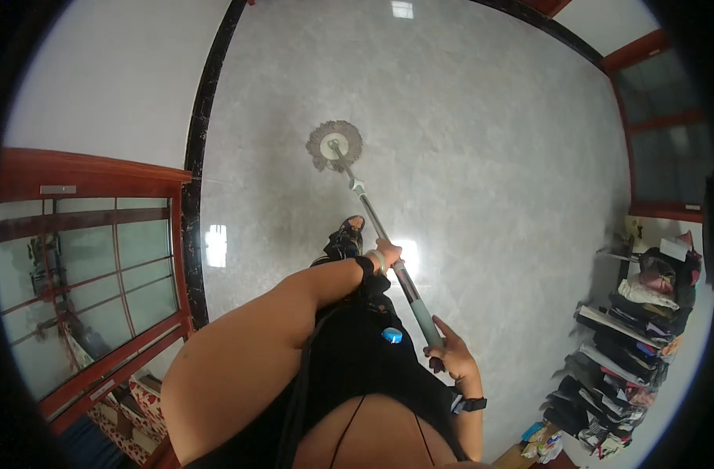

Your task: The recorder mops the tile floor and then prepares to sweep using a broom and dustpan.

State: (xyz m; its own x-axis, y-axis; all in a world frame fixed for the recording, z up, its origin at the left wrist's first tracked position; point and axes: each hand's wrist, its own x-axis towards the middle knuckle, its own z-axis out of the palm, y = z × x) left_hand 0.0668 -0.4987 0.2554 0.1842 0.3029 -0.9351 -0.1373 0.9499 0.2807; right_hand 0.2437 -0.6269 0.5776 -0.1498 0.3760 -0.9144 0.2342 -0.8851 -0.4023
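Note:
A round-headed mop (377,220) reaches away from my body. Its grey-brown fringe (323,160) lies spread on the floor around a pale disc. My left hand (387,254) is wrapped around the metal pole about midway along. Lower down, at the grey-green grip end, my right hand (455,356) holds the handle with its index finger stretched along it; part of its grasp is hidden. Bands circle both my wrists. One sandalled foot (355,225) shows just left of the pole.
Glossy grey tile floor (513,156) extends ahead, bordered by a black skirting strip (194,187). A red-framed glass door (99,258) stands at left, another glazed frame (660,125) at far right. Piled clothes (622,352) line the right wall. A floral-patterned item (130,414) lies lower left.

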